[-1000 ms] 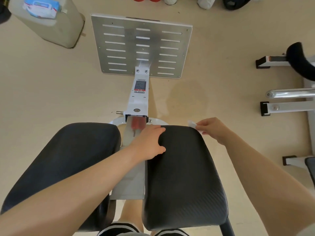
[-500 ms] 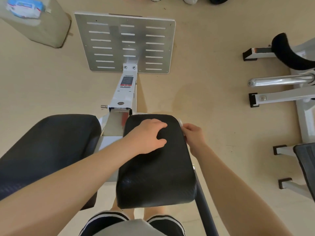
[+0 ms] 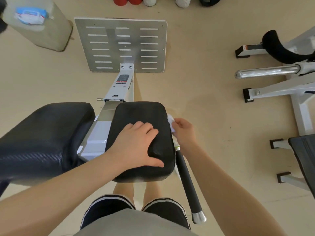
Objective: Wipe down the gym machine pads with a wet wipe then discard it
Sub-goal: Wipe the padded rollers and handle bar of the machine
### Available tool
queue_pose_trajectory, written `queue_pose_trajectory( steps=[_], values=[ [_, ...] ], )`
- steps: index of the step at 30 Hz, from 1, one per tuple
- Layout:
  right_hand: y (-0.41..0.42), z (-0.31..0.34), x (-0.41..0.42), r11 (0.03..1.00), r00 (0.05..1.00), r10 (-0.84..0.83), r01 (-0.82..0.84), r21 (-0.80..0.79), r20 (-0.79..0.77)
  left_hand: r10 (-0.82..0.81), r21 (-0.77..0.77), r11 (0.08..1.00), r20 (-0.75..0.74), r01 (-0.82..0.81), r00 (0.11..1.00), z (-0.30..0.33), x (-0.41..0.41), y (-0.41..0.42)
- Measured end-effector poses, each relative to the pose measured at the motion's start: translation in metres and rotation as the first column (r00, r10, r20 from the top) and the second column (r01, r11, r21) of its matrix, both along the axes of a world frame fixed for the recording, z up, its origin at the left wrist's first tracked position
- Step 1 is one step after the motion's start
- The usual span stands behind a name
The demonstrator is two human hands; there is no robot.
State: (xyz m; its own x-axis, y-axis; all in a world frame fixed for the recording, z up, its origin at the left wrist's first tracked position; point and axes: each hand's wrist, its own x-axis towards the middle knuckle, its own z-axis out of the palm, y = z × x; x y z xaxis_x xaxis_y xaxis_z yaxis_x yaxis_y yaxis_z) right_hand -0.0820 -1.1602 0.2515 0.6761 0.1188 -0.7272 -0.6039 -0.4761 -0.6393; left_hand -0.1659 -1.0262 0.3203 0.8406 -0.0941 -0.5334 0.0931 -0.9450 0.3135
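Two black gym pads sit side by side below me: the right pad [image 3: 136, 113] in the middle of the view and the left pad [image 3: 44, 133] at the left. My left hand [image 3: 136, 143] lies flat on top of the right pad, fingers spread. My right hand [image 3: 183, 132] pinches a crumpled white wet wipe [image 3: 171, 122] against the right side edge of that pad.
A slotted metal footplate [image 3: 121, 45] lies ahead on the beige floor. A black handle bar [image 3: 187, 183] juts out beside the right pad. A bin [image 3: 40, 28] with a wipe packet [image 3: 30, 15] on top stands at the far left. Other white machine frames [image 3: 281, 89] stand at the right.
My right hand with the wipe has slid from the pad's far right corner back along its right side. My left hand has shifted from the pad's far left corner toward its middle.
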Motion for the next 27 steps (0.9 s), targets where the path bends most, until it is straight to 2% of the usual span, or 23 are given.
queue_pose_trajectory(
  steps=[4,6,10,14,16,20,22,24,25,27],
  values=[
    [-0.003,0.001,-0.014,0.999,0.998,-0.051,0.05,0.019,0.033,-0.052,0.108,0.993,0.006,0.051,0.999,-0.002,-0.029,-0.009],
    [-0.021,0.009,-0.034,0.999,0.999,-0.024,0.023,0.023,0.046,-0.029,0.183,0.983,0.045,0.02,0.999,-0.002,-0.037,-0.017],
    [-0.053,0.019,-0.078,1.0,0.996,-0.004,0.003,0.008,0.09,0.013,0.193,0.981,0.075,-0.027,0.997,-0.011,-0.045,-0.026],
    [-0.028,0.017,-0.06,0.999,0.981,0.015,-0.006,-0.045,0.193,0.031,0.215,0.975,0.099,-0.052,0.995,-0.013,-0.052,-0.028],
    [-0.011,0.018,-0.047,0.998,0.966,-0.029,0.042,-0.044,0.257,0.025,0.232,0.971,0.104,-0.049,0.994,-0.014,-0.052,-0.029],
    [-0.03,0.018,-0.077,0.999,0.952,-0.03,0.042,-0.032,0.306,0.05,0.221,0.972,0.141,-0.081,0.989,-0.017,-0.054,-0.026],
    [-0.046,0.011,-0.108,0.993,0.954,-0.086,0.106,-0.054,0.286,0.108,0.215,0.966,0.168,-0.143,0.98,-0.02,-0.066,-0.025],
    [-0.055,-0.001,-0.141,0.975,0.964,-0.158,0.187,-0.118,0.216,0.235,0.177,0.943,0.236,-0.28,0.943,-0.025,-0.086,-0.02],
    [-0.056,-0.007,-0.155,0.964,0.968,-0.187,0.213,-0.158,0.166,0.339,0.127,0.914,0.281,-0.385,0.898,-0.027,-0.098,-0.018],
    [-0.053,-0.018,-0.168,0.945,0.97,-0.223,0.239,-0.223,0.095,0.569,-0.022,0.802,0.334,-0.597,0.751,-0.033,-0.122,-0.013]
  ],
)
